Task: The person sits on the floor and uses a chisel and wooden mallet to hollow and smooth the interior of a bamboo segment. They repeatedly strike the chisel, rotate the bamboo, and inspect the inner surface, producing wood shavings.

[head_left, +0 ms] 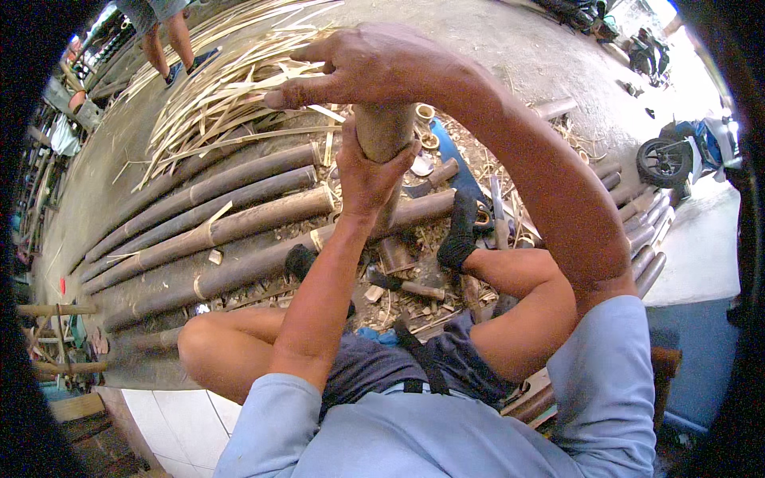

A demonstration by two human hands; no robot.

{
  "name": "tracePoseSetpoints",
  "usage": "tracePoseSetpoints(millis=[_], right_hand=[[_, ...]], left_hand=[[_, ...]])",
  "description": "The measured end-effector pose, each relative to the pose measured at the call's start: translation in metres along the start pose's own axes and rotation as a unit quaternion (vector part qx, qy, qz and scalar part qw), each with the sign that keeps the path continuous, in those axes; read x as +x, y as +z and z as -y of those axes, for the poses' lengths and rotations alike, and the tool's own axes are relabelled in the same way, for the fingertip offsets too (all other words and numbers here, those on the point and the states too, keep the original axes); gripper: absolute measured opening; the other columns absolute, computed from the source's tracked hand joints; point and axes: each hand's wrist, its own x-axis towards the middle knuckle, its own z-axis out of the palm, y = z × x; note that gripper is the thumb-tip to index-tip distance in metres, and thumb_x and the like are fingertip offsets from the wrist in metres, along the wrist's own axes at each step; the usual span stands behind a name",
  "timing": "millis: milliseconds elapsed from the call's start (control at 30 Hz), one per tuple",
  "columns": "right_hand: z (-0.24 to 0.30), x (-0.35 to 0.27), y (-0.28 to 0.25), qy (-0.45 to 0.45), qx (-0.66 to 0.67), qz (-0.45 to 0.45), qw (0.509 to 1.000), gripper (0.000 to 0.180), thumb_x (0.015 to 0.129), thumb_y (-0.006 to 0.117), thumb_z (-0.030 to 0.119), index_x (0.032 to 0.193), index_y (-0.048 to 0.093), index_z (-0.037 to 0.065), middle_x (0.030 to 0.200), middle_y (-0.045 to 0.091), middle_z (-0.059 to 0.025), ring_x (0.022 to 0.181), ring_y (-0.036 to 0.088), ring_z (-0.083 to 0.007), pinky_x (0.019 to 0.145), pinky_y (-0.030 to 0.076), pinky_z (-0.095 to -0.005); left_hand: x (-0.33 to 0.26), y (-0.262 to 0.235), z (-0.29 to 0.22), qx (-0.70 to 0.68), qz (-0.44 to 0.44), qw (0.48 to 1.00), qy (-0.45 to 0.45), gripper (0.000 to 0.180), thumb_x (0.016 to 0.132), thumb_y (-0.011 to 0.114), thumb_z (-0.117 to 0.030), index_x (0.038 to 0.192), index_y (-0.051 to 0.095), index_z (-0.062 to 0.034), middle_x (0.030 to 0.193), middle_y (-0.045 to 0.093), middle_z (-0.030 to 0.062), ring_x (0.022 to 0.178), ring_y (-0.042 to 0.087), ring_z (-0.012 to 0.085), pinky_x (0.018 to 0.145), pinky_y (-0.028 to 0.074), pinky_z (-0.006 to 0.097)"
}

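An upright bamboo pole [386, 131] stands in front of me, its top end toward my head. My left hand [368, 169] is wrapped round it just below the top. Above that end is my right hand [358, 68], palm down, with thumb and fingers stretched out to the left. I cannot tell whether its palm touches the pole. On the ground between my legs lies a dark-bladed tool [405, 284] with a wooden handle. Another wooden-handled blade [434, 177] rests beyond the pole, beside a long blue strip [456, 163].
Several brown bamboo poles [239, 227] lie across the ground to the left. Farther off is a heap of pale bamboo strips [215, 111], near another person's legs [166, 40]. Shavings litter the ground. A motorbike [677, 155] and more bamboo lengths [649, 231] are at the right.
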Motion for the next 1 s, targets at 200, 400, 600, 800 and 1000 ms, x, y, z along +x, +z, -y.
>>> tracePoseSetpoints(millis=[200,400,600,800,1000], right_hand=[[-0.063,-0.032,-0.017,-0.001,0.399,-0.195,0.896,0.074,0.1,0.038,0.068,0.15,0.045,0.014,0.138,0.062,-0.0147,0.124,0.062,-0.0275,0.105,0.048,-0.0455],[-0.052,-0.064,0.095,0.096,0.617,-0.233,0.745,0.092,0.091,0.048,0.078,0.132,0.059,-0.003,0.119,0.068,-0.0145,0.113,0.062,-0.0256,0.099,0.048,-0.0393],[-0.044,-0.07,0.1,-0.032,0.472,-0.308,0.826,0.088,0.09,0.061,0.068,0.143,0.049,-0.001,0.119,0.068,-0.0138,0.111,0.064,-0.0228,0.1,0.049,-0.0369],[-0.021,-0.056,0.081,-0.019,0.511,-0.32,0.798,0.082,0.079,0.083,0.035,0.145,0.045,0.005,0.114,0.07,-0.013,0.103,0.068,-0.0201,0.091,0.055,-0.0332],[-0.045,-0.062,0.105,0.091,0.544,-0.316,0.772,0.055,0.079,0.084,0.029,0.121,0.063,0.001,0.102,0.073,-0.009,0.09,0.071,-0.0182,0.082,0.058,-0.0319]], left_hand=[[-0.007,-0.011,0.026,0.008,0.092,0.995,-0.027,0.069,0.07,0.091,-0.034,0.121,0.055,-0.0048,0.104,0.073,0.0167,0.092,0.073,0.028,0.082,0.056,0.041],[-0.021,-0.019,0.039,-0.149,0.166,0.972,-0.075,0.072,0.07,0.092,-0.036,0.123,0.058,-0.0011,0.11,0.072,0.0122,0.099,0.069,0.0215,0.088,0.054,0.037],[-0.015,-0.026,0.046,-0.168,0.186,0.964,-0.092,0.079,0.066,0.094,-0.036,0.127,0.058,-0.0002,0.113,0.072,0.0125,0.102,0.07,0.0214,0.092,0.054,0.037],[-0.04,-0.024,0.071,-0.107,0.121,0.981,-0.105,0.086,0.061,0.096,-0.043,0.127,0.058,-0.0012,0.113,0.072,0.011,0.102,0.07,0.0233,0.092,0.054,0.04],[-0.051,-0.001,0.08,-0.198,0.086,0.965,-0.15,0.083,0.063,0.095,-0.046,0.125,0.059,-0.0032,0.112,0.071,0.0121,0.099,0.07,0.0237,0.086,0.056,0.038]])
